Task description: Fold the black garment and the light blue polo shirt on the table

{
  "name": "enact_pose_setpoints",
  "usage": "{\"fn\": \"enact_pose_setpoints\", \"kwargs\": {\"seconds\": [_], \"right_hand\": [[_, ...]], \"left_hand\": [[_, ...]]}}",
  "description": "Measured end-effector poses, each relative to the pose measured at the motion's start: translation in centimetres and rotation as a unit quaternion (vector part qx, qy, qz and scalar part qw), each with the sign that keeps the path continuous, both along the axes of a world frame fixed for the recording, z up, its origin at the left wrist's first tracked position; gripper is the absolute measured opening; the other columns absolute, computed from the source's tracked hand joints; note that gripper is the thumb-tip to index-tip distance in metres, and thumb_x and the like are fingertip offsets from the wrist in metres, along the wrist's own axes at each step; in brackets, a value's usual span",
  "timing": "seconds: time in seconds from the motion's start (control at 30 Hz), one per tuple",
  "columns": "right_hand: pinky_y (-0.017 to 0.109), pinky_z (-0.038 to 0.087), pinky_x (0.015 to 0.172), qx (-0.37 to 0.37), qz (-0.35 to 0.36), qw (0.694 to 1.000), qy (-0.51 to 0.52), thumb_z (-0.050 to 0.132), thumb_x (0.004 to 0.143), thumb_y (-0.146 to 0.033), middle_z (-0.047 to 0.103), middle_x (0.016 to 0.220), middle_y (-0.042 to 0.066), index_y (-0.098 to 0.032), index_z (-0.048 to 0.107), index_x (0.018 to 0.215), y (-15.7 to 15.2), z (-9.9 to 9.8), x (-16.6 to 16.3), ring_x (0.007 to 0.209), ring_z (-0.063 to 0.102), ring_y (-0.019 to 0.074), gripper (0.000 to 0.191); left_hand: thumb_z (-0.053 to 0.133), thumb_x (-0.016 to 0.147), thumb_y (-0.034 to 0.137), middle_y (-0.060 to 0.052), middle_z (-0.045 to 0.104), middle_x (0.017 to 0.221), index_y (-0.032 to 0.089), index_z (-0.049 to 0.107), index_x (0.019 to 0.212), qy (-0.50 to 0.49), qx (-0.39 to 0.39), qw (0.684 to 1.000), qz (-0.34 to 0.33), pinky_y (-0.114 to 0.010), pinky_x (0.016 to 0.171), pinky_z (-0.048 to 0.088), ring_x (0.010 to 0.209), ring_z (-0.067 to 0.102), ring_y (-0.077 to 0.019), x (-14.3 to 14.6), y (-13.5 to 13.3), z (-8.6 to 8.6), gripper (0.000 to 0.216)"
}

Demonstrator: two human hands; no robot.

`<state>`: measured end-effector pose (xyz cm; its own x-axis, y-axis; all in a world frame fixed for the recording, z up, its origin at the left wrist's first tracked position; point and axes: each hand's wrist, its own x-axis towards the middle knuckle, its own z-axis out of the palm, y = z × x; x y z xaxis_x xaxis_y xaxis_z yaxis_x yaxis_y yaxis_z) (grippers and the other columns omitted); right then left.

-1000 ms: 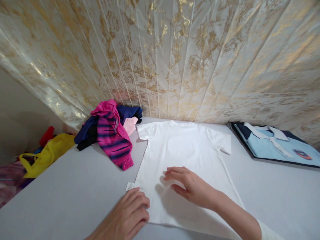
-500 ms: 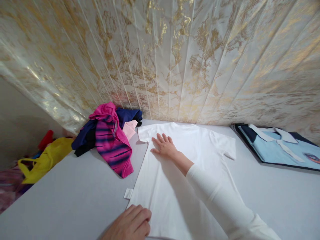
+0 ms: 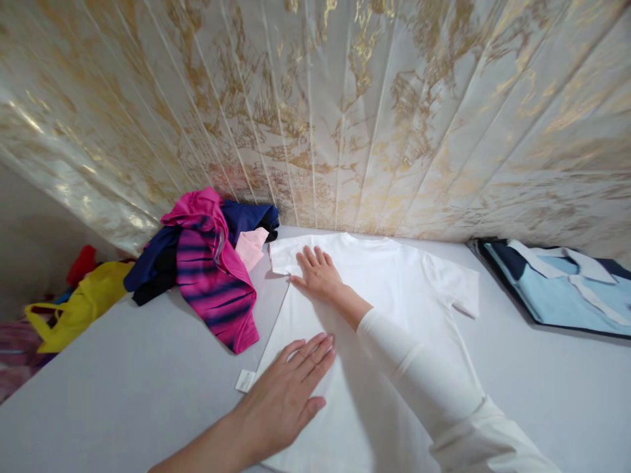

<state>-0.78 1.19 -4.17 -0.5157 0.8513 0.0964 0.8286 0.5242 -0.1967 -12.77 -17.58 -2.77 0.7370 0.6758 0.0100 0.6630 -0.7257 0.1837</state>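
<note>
A white T-shirt (image 3: pixel 394 289) lies spread flat on the pale grey table (image 3: pixel 123 387), collar towards the wall. My right hand (image 3: pixel 318 272), in a long white sleeve, reaches across and rests flat with fingers stretched on the shirt's left shoulder, beside the left sleeve. My left hand (image 3: pixel 286 394) lies open and flat on the shirt's lower left part, near its side edge. A small white tag (image 3: pixel 245 380) sticks out from that edge, just left of my left hand.
A heap of clothes (image 3: pixel 207 263), pink striped, navy and light pink, lies at the back left against the gold-patterned wall covering (image 3: pixel 345 118). A yellow bag (image 3: pixel 79 305) sits off the table's left side. A folded light blue polo shirt (image 3: pixel 572 282) lies at the right.
My right hand went from the shirt's middle up to its left shoulder. My left hand, curled at the lower hem before, has moved up the shirt and opened flat.
</note>
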Motion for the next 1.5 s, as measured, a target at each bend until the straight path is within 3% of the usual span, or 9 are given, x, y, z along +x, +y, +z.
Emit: {"fn": "enact_pose_setpoints", "kwargs": {"seconds": [0.33, 0.5, 0.63, 0.77, 0.9, 0.97, 1.07, 1.27, 1.5], "right_hand": [[0.043, 0.017, 0.112, 0.001, 0.001, 1.0, -0.002, 0.028, 0.095, -0.054, 0.021, 0.156, 0.008, -0.017, 0.031, 0.145, 3.4, 0.6, 0.7, 0.142, 0.018, 0.0275, 0.062], [0.045, 0.018, 0.112, -0.008, -0.065, 0.998, -0.027, 0.036, 0.092, -0.056, 0.021, 0.155, 0.016, -0.008, 0.027, 0.147, -0.2, 1.0, 1.9, 0.141, 0.017, 0.0349, 0.073], [0.051, 0.016, 0.111, 0.015, -0.071, 0.997, -0.032, 0.031, 0.089, -0.066, 0.022, 0.155, 0.016, -0.012, 0.029, 0.147, -2.8, -0.1, 2.6, 0.14, 0.015, 0.0409, 0.079], [0.051, 0.015, 0.111, 0.011, -0.06, 0.998, -0.031, 0.028, 0.091, -0.063, 0.02, 0.156, 0.013, -0.015, 0.028, 0.147, -0.1, -0.3, 3.0, 0.142, 0.012, 0.0381, 0.074], [0.043, 0.017, 0.113, -0.021, 0.005, 0.999, -0.026, 0.031, 0.095, -0.053, 0.019, 0.156, 0.01, -0.016, 0.029, 0.147, 2.4, 0.7, 4.5, 0.144, 0.014, 0.0274, 0.064], [0.04, 0.02, 0.113, -0.038, 0.025, 0.999, -0.012, 0.033, 0.095, -0.049, 0.019, 0.156, 0.01, -0.015, 0.027, 0.147, 1.4, 1.2, 6.3, 0.143, 0.016, 0.0233, 0.063], [0.039, 0.023, 0.113, -0.02, 0.04, 0.999, 0.008, 0.034, 0.095, -0.049, 0.02, 0.155, 0.012, -0.014, 0.026, 0.148, -2.8, 1.3, 10.4, 0.143, 0.019, 0.0204, 0.064], [0.043, 0.027, 0.111, 0.041, -0.051, 0.998, -0.023, 0.034, 0.096, -0.048, 0.024, 0.154, 0.012, -0.019, 0.025, 0.148, -11.1, -0.8, 19.1, 0.142, 0.022, 0.0222, 0.061], [0.043, 0.023, 0.113, 0.055, -0.074, 0.994, -0.061, 0.032, 0.096, -0.049, 0.022, 0.155, 0.01, -0.018, 0.03, 0.146, -10.8, -1.1, 22.2, 0.143, 0.019, 0.0215, 0.059]], "left_hand": [[0.041, 0.097, 0.035, -0.004, 0.012, 0.157, 0.023, 0.014, 0.15, 0.002, -0.02, 1.0, 0.009, -0.043, 0.114, 0.018, 0.144, 0.008, -0.0226, -0.4, 1.3, 0.6, 0.061], [0.037, 0.099, 0.039, -0.004, 0.015, 0.157, 0.022, 0.013, 0.15, -0.021, -0.026, 0.999, -0.019, -0.039, 0.115, 0.018, 0.144, 0.012, -0.02, 0.5, 0.8, 0.4, 0.06], [0.043, 0.095, 0.044, -0.006, 0.016, 0.156, 0.02, 0.015, 0.15, -0.018, -0.025, 0.999, -0.032, -0.04, 0.116, 0.016, 0.144, 0.013, -0.0215, 1.0, 0.8, 0.2, 0.065], [0.048, 0.093, 0.043, -0.004, 0.016, 0.157, 0.023, 0.016, 0.149, -0.016, -0.022, 0.999, -0.027, -0.043, 0.115, 0.017, 0.144, 0.012, -0.0229, 1.1, 2.0, 0.3, 0.068], [0.049, 0.093, 0.042, -0.005, 0.015, 0.157, 0.024, 0.018, 0.149, -0.013, -0.015, 1.0, -0.017, -0.044, 0.114, 0.017, 0.144, 0.011, -0.0238, 1.0, 2.8, 0.3, 0.067], [0.047, 0.094, 0.042, -0.007, 0.014, 0.157, 0.022, 0.018, 0.149, -0.012, -0.017, 1.0, -0.017, -0.044, 0.114, 0.017, 0.144, 0.012, -0.024, 1.0, 2.8, 0.3, 0.065], [0.044, 0.095, 0.041, -0.007, 0.014, 0.156, 0.022, 0.018, 0.149, -0.019, -0.026, 0.999, -0.031, -0.044, 0.114, 0.018, 0.143, 0.014, -0.0233, 1.5, 2.7, 0.8, 0.062], [0.041, 0.096, 0.038, -0.007, 0.021, 0.155, 0.02, 0.026, 0.147, -0.055, -0.048, 0.989, -0.125, -0.04, 0.115, 0.018, 0.143, 0.017, -0.0203, 6.3, 2.6, 2.0, 0.056], [0.033, 0.098, 0.047, -0.006, 0.021, 0.155, 0.019, 0.026, 0.147, -0.072, -0.074, 0.977, -0.188, -0.041, 0.115, 0.017, 0.143, 0.014, -0.0191, 10.2, 2.0, 0.8, 0.057]]}}
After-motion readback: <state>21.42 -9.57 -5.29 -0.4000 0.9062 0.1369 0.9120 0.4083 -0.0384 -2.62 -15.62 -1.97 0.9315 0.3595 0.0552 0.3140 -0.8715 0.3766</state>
